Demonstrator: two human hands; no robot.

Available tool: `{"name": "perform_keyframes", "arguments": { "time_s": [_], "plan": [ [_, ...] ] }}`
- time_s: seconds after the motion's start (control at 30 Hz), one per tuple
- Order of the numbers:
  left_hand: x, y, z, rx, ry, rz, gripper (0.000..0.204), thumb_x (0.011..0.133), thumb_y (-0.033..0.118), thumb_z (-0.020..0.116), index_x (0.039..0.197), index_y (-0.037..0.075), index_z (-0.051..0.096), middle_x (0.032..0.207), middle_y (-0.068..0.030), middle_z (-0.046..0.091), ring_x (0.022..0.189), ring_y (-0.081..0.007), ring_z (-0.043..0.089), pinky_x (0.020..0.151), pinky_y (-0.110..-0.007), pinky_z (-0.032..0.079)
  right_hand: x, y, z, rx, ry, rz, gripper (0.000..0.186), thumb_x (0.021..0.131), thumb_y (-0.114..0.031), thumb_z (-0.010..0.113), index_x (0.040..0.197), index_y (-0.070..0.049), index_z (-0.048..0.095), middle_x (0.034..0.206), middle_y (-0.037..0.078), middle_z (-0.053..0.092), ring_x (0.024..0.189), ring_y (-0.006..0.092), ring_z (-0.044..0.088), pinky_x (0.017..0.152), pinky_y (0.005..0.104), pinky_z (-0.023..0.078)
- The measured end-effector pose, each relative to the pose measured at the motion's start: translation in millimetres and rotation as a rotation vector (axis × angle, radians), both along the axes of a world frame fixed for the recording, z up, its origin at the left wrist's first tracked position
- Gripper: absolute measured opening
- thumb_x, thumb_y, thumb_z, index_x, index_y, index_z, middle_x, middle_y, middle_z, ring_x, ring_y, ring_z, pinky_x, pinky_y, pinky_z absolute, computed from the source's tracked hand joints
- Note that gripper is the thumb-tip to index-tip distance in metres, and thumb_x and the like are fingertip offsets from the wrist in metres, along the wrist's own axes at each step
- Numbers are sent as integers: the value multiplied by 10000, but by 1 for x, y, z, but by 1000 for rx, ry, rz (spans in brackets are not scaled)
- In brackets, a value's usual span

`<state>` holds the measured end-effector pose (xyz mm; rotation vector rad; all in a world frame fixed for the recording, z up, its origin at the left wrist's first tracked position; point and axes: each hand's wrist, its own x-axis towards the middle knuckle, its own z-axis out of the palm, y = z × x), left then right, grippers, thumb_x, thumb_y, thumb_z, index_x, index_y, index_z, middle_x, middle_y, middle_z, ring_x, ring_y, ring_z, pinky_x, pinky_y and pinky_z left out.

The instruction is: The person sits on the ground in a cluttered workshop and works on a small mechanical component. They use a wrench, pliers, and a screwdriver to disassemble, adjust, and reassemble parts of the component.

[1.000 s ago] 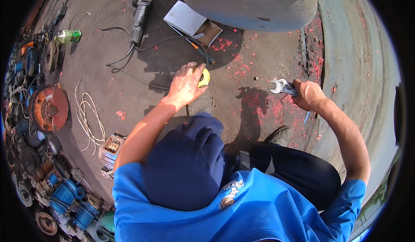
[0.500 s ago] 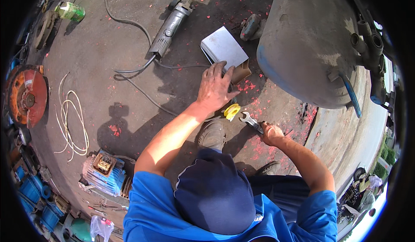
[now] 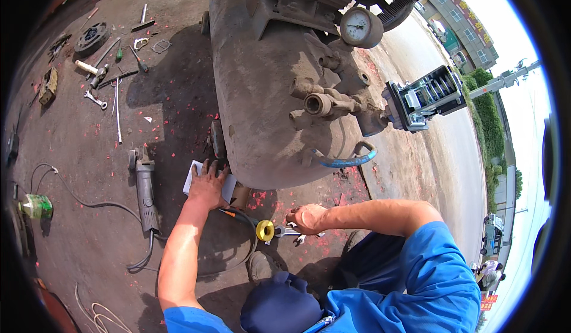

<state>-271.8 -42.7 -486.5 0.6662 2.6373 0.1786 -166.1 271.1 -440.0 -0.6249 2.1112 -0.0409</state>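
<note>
My left hand (image 3: 208,187) rests with spread fingers on a white cardboard box (image 3: 194,178) beside the tank's lower end. My right hand (image 3: 306,219) is curled on wrenches (image 3: 288,231) low over the ground. A yellow tape roll (image 3: 265,230) lies between my hands, next to an orange-and-black tool (image 3: 235,215). Left of the box lies a grey angle grinder (image 3: 144,190) with its cord.
A dusty compressor tank (image 3: 250,125) fills the upper middle, with fittings (image 3: 318,103), pressure gauge (image 3: 357,27), pressure switch (image 3: 428,96) and blue handle (image 3: 345,163). Scattered tools (image 3: 101,83) and a green bottle (image 3: 37,206) lie left. A road, buildings and vehicle are right.
My left hand has left the yellow roll and moved onto the box. My right hand has come down leftward toward the roll with the wrenches. The view has swung up to the compressor.
</note>
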Motion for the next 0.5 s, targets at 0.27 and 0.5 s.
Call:
{"name": "perform_keyframes", "arguments": {
  "time_s": [0.27,0.5],
  "plan": [
    [22,-38,-26,-105,175,-87,1137,587,413,920,1541,154,358,1495,-182,437,1448,-347,360,1190,-589,283,19,-3,-31,-29,-68,4,318,922,-259,603,1161,-51,619,1031,188,702,1020,395,683,854,502,560],
    [89,-81,23,-27,321,254,1076,605,331,886,1535,114,391,1357,-203,522,1323,-375,477,1141,-572,339,16,17,-28,-33,-21,86,301,896,-204,598,1141,-30,599,1061,190,676,1011,393,665,848,505,555]
  ]
}}
